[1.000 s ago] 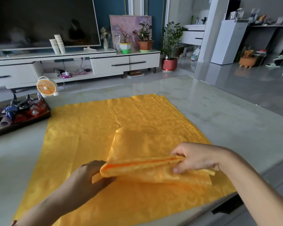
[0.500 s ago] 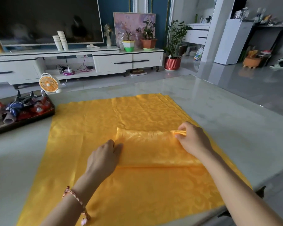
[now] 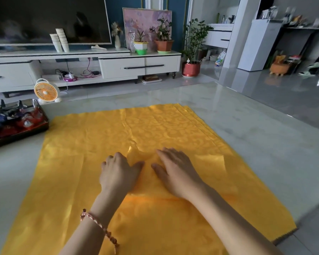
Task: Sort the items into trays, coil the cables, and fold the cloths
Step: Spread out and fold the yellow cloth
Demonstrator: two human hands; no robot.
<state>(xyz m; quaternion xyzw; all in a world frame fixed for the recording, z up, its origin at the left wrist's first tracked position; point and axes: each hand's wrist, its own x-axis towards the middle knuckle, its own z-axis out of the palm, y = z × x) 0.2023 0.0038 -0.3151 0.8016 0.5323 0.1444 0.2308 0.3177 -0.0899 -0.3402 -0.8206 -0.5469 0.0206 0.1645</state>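
Left grip (image 3: 119, 174), right grip (image 3: 177, 173), one folded cloth (image 3: 215, 169)

**Asker:** Where are the hands?

**Describer:** Both reach forward, palms down, side by side in the middle of the view. The left hand (image 3: 118, 173) and the right hand (image 3: 177, 173) lie close together, with the thumbs near each other but apart.

**Asker:** And the fingers?

**Describer:** The right hand's fingers are straight and slightly spread, pointing away. The left hand's fingers bend down past the knuckles, tips hidden, thumb stretched rightward. The left forearm (image 3: 92, 229) and the right forearm (image 3: 228, 218) are bare and converge from the lower edge.
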